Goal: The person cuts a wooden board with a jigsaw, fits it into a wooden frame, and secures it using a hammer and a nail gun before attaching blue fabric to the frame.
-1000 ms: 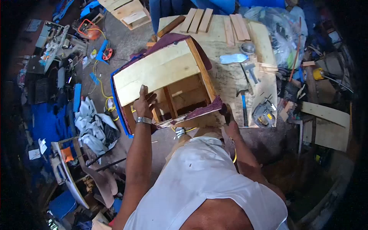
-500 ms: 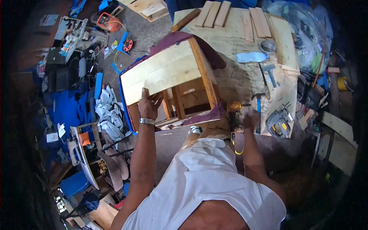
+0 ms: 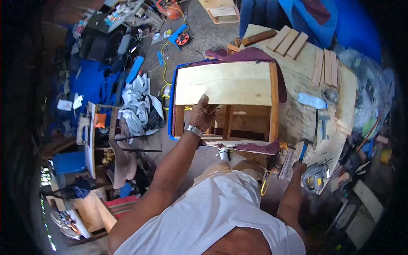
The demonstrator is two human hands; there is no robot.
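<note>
A wooden frame with a pale plywood panel and torn maroon fabric on its edges stands in front of me. My left hand, with a metal watch on its wrist, is closed on the panel's lower edge, thumb on top. At the right, my right hand is wrapped round the blue handle of a hammer, whose head lies over the worktable. A yellow-handled tool is beside the frame's lower right corner.
Wood strips, a plastic bottle, a metal bowl and a power tool lie on the worktable. Crumpled grey cloth and clutter cover the floor at left. A yellow cord runs behind the frame.
My right hand has moved down and right and taken hold of the hammer. The view has turned, so the frame looks straighter. My left hand keeps its hold on the panel.
</note>
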